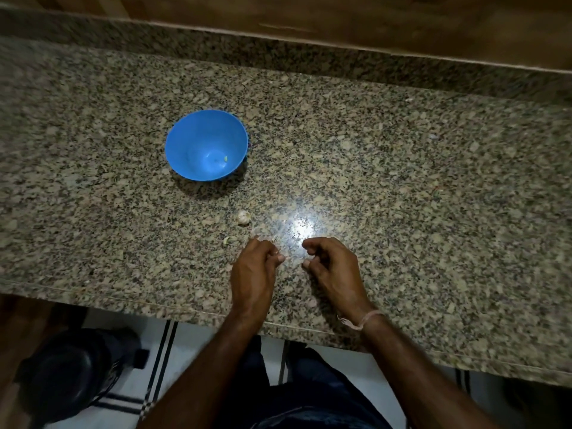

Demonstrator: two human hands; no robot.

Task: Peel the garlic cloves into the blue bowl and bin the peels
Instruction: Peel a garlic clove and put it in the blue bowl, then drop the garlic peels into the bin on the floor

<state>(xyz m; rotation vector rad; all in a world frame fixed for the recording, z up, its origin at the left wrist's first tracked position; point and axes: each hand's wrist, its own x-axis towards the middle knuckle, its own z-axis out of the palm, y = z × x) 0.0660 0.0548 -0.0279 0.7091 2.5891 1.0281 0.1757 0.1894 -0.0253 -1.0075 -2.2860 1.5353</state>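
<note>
The blue bowl [206, 145] stands on the granite counter [402, 181], with one tiny pale bit [225, 158] on its bottom. A whitish garlic clove [243, 217] lies below the bowl, and a small scrap of peel [227, 240] lies beside it. My left hand [253, 274] hovers just right of the scrap, its fingers curled against the thumb; whatever is inside is hidden. My right hand [332, 267] is a short gap to the right, fingers curled, nothing visible in it. A pale clove-like piece [311, 302] lies between my wrists.
A dark round bin [62, 376] stands on the floor at lower left, under the counter's front edge [154, 305]. A raised granite ledge and wooden wall [340, 13] run along the back. A bright light glare [301, 226] sits just above my hands.
</note>
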